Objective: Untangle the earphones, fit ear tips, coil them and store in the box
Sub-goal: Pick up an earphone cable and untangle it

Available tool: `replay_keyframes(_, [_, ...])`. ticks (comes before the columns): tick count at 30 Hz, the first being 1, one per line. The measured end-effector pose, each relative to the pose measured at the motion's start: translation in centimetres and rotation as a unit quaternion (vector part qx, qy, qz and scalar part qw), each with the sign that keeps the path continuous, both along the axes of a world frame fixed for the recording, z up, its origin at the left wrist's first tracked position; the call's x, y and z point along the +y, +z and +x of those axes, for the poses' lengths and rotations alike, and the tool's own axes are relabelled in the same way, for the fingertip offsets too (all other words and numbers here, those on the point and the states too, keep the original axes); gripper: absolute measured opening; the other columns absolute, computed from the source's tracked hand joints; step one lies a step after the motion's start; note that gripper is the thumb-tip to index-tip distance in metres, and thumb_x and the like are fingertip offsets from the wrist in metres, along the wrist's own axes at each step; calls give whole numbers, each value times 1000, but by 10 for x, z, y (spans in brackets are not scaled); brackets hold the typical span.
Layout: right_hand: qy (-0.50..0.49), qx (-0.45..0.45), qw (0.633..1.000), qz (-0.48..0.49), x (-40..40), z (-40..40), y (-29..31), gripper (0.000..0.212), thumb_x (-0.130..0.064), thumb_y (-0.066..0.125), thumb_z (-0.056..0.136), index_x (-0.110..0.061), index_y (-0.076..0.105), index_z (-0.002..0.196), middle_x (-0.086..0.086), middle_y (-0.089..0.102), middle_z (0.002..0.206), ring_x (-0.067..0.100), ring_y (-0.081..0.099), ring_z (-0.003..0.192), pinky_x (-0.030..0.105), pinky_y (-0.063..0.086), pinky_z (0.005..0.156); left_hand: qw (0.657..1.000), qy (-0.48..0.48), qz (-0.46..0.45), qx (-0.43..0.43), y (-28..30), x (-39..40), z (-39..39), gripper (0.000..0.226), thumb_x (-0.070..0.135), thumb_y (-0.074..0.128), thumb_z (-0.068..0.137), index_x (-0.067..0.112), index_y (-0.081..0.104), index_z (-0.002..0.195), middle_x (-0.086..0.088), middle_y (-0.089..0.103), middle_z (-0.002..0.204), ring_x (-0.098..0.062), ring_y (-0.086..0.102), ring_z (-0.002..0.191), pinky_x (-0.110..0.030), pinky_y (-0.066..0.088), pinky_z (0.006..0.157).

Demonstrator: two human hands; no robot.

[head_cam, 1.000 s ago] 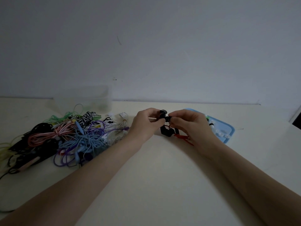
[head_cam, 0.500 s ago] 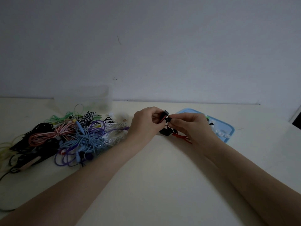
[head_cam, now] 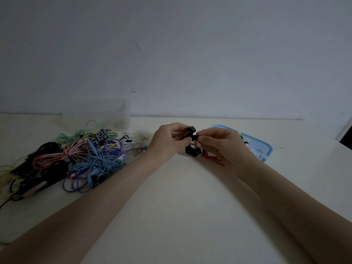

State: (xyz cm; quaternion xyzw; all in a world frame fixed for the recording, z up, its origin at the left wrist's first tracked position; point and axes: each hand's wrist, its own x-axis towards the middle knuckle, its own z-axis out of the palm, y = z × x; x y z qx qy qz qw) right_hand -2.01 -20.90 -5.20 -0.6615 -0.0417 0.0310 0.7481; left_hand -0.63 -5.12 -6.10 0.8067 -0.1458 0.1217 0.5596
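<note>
Above the bench (head_cam: pixel 181 216), the left hand (head_cam: pixel 167 141) has lifted the black-and-red earphones (head_cam: pixel 191 129) slightly; the right hand (head_cam: pixel 219 143) pinches a dark ear tip (head_cam: pixel 194 138) against them, so fitting looks underway.

Dim, even light. Plain grey-white wall (head_cam: pixel 190 54), faintly scuffed, meeting cream tabletop (head_cam: pixel 181 216); dark opening (head_cam: pixel 347 135) at far right edge.

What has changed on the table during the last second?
Little. Both hands keep pinching the black-and-red earphones; the left hand and right hand only adjusted their grip slightly. The tangled cable pile, blue tray and clear box stayed put.
</note>
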Motion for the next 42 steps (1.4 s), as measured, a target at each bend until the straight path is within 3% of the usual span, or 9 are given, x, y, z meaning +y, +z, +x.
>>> replay_keyframes(7, [-5, -24, 1000, -15, 0, -2, 2, 11, 3, 58, 86, 0, 69, 88, 10, 72, 80, 13, 70, 72, 18, 56, 66, 1000, 0, -12, -11, 2, 1, -1, 31, 1, 67, 80, 32, 64, 81, 16, 66, 79, 4, 61, 72, -10, 45, 76])
replay_keyframes(10, [-7, -26, 1000, -14, -2, -2, 1, 10, 3, 59, 86, 2, 69, 88, 13, 71, 85, 16, 69, 76, 22, 57, 77, 1000, 0, 1, -20, 2, 1, -1, 31, 1, 67, 79, 32, 64, 81, 15, 66, 79, 1, 62, 73, -14, 47, 78])
replay_keyframes(18, [-7, -11, 999, 31, 0, 0, -1, 13, 4, 58, 86, -1, 68, 79, 8, 71, 76, 12, 68, 70, 19, 56, 74, 996, 22, 53, -72, 2, -2, -2, 25, 2, 67, 78, 16, 71, 99, 9, 65, 82, 11, 58, 67, -18, 50, 78])
replay_keyframes(22, [-59, -94, 987, -114, 5, -1, -3, 15, 3, 59, 86, -7, 67, 78, 5, 69, 72, 9, 67, 66, 27, 55, 68, 996, 41, 64, -38, 0, -3, 0, 20, 4, 66, 79, 15, 70, 96, 10, 63, 78, 16, 55, 60, -1, 41, 63])
replay_keyframes(25, [-101, -225, 908, -338, 14, -1, -6, 14, 1, 61, 82, -8, 71, 86, 2, 66, 74, 6, 60, 60, 9, 44, 58, 998, 50, 45, -12, -3, -3, 2, 20, 4, 67, 79, 12, 70, 96, 8, 64, 77, 15, 55, 58, -1, 39, 61])
replay_keyframes(27, [-125, -294, 858, -403, 14, -1, -10, 18, 4, 61, 79, -5, 73, 89, 7, 68, 76, 17, 60, 66, 15, 43, 61, 998, 42, 43, -5, -4, -4, 0, 20, 4, 67, 79, 11, 71, 97, 5, 65, 79, 14, 55, 58, -1, 39, 62])
replay_keyframes(30, [-146, -360, 820, -421, 13, 1, -12, 17, 6, 61, 76, -3, 74, 81, 14, 68, 71, 29, 61, 64, 29, 42, 62, 998, 35, 52, -5, -3, -5, -2, 20, 5, 67, 79, 12, 70, 97, 4, 66, 81, 15, 55, 59, -1, 40, 63])
replay_keyframes(35, [-124, -334, 828, -432, 10, -1, -10, 14, -1, 63, 80, -7, 74, 86, 7, 71, 76, 23, 63, 68, 29, 46, 67, 999, 37, 36, 18, -3, -6, -2, 17, 9, 67, 80, 15, 70, 95, 4, 67, 84, 7, 59, 68, -9, 44, 73])
replay_keyframes(42, [-74, -336, 833, -433, 5, 2, -7, 18, 2, 65, 76, -8, 74, 89, 4, 71, 79, 3, 52, 60, 9, 40, 62, 992, -11, -57, 111, -4, -7, -4, 13, 19, 73, 78, 16, 67, 88, 0, 68, 86, -14, 64, 84, -32, 50, 90])
